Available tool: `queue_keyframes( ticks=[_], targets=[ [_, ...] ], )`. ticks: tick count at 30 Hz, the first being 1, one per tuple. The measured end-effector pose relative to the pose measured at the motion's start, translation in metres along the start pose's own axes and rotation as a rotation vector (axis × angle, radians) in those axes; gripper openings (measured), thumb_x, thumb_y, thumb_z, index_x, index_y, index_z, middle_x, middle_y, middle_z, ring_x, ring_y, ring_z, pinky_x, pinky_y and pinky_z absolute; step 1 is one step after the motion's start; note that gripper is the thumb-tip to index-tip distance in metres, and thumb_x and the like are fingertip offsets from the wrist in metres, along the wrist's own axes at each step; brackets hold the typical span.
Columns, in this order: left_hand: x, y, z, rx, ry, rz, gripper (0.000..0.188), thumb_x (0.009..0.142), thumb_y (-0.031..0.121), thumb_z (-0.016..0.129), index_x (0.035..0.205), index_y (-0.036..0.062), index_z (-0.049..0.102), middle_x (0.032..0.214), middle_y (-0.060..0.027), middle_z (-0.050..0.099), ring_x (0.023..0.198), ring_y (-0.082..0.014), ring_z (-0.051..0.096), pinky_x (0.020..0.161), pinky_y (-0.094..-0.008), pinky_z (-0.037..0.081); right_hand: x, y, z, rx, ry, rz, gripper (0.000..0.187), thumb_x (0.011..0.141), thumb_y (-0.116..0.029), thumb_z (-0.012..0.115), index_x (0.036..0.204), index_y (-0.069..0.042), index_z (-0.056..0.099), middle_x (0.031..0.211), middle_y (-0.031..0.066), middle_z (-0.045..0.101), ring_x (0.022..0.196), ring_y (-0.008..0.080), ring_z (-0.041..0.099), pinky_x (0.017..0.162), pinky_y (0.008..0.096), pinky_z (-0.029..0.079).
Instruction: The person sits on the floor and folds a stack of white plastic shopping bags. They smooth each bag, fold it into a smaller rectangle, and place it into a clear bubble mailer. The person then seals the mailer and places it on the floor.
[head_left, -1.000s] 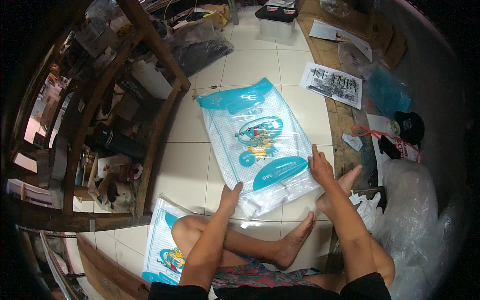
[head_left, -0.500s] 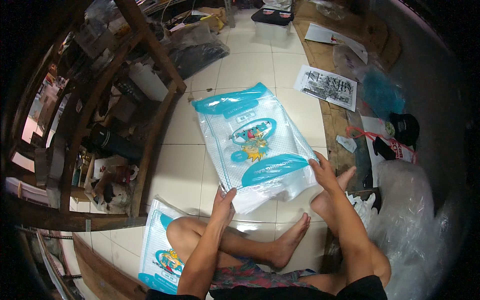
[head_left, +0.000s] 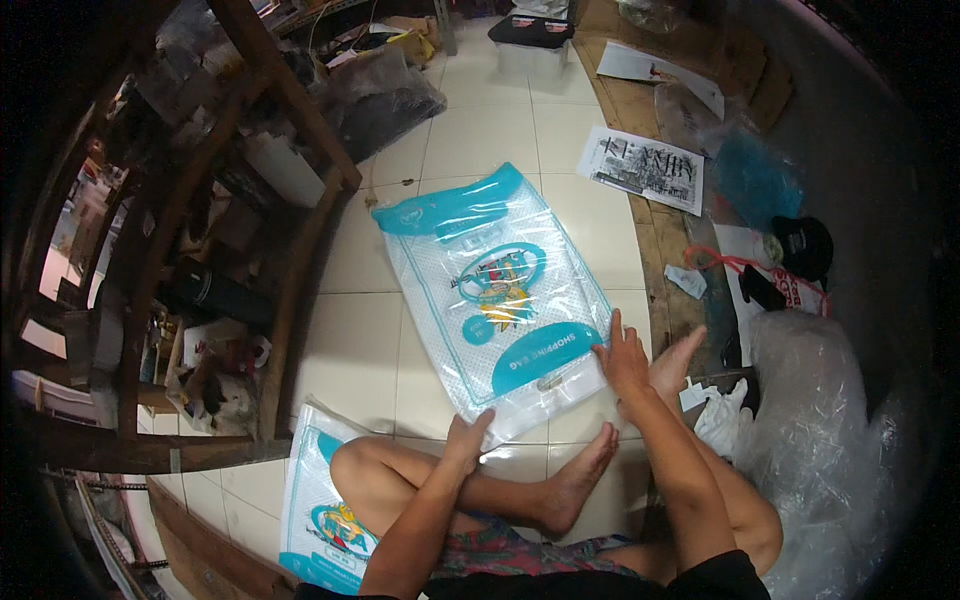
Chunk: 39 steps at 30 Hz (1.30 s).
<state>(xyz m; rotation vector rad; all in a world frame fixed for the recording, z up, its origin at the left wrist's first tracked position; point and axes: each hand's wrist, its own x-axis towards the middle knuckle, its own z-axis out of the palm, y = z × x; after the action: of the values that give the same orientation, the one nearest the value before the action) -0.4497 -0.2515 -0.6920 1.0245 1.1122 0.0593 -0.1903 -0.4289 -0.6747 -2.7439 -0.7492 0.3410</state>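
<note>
A flat teal-and-white printed plastic pack [head_left: 425, 300], glossy and patterned with small dots around a cartoon picture, lies across the floor tiles before my crossed legs. At its near left corner, my left hand [head_left: 468, 440] is closed on the edge, thumb on top; the fingers underneath are hidden. My right hand [head_left: 627, 360] rests at the near right edge with fingers stretched out over the plastic. A similar printed pack [head_left: 318, 470] is on the floor at the lower left, partly covered by my knee.
Wooden shelving [head_left: 318, 235] crowded with goods borders the left side. On the right are cardboard [head_left: 650, 235], a printed sheet [head_left: 645, 170], a black cap [head_left: 803, 247] and heaped clear plastic [head_left: 815, 440]. A clear box with a black top [head_left: 530, 62] stands at the far end.
The pack's near edge has come down and toward me, and it now lies flatter. My left hand has moved nearer and right; the fingers of my right hand have straightened from their grip.
</note>
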Motion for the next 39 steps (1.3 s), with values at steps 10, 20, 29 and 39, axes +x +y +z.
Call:
queue_keyframes(
  ticks=[10, 20, 29, 39],
  targets=[
    [-0.015, 0.030, -0.009, -0.206, -0.109, -0.128, 0.061, 0.093, 0.012, 0.060, 0.141, -0.0078, 0.028, 0.130, -0.0239, 0.051, 0.117, -0.0387, 0.056, 0.093, -0.0487, 0.053, 0.022, 0.038, -0.005, 0.563, -0.020, 0.005, 0.053, 0.098, -0.028, 0.057, 0.140, 0.001, 0.045, 0.110, 0.0298, 0.065, 0.104, 0.0397, 0.065, 0.089, 0.0419, 0.050],
    [-0.019, 0.066, 0.097, 1.120, -0.061, 1.135, 0.066, 0.075, 0.020, 0.077, 0.131, -0.0028, 0.049, 0.126, -0.0252, 0.052, 0.119, -0.0411, 0.049, 0.101, -0.0472, 0.040, -0.046, 0.017, -0.041, 0.548, -0.168, 0.032, 0.085, 0.085, -0.007, 0.060, 0.154, 0.001, 0.012, 0.137, 0.0319, 0.042, 0.126, 0.0446, 0.046, 0.107, 0.0437, 0.038],
    [0.032, 0.061, 0.168, 1.242, -0.269, 1.336, 0.017, 0.080, 0.011, 0.062, 0.095, 0.0046, 0.060, 0.086, -0.0110, 0.057, 0.085, -0.0312, 0.058, 0.075, -0.0479, 0.045, -0.045, 0.004, -0.017, 0.342, 0.062, 0.002, 0.099, 0.080, -0.013, 0.073, 0.152, 0.004, 0.008, 0.128, 0.0324, 0.043, 0.118, 0.0487, 0.047, 0.102, 0.0462, 0.041],
    [0.018, 0.074, 0.175, 1.042, -0.170, 1.512, 0.006, 0.076, 0.009, 0.062, 0.079, 0.0079, 0.057, 0.078, -0.0090, 0.054, 0.074, -0.0290, 0.059, 0.064, -0.0428, 0.046, -0.026, 0.001, 0.014, 0.657, 0.341, 0.242, 0.042, 0.097, -0.019, 0.055, 0.135, -0.002, 0.047, 0.112, 0.0304, 0.063, 0.100, 0.0462, 0.062, 0.086, 0.0482, 0.049]
  ],
)
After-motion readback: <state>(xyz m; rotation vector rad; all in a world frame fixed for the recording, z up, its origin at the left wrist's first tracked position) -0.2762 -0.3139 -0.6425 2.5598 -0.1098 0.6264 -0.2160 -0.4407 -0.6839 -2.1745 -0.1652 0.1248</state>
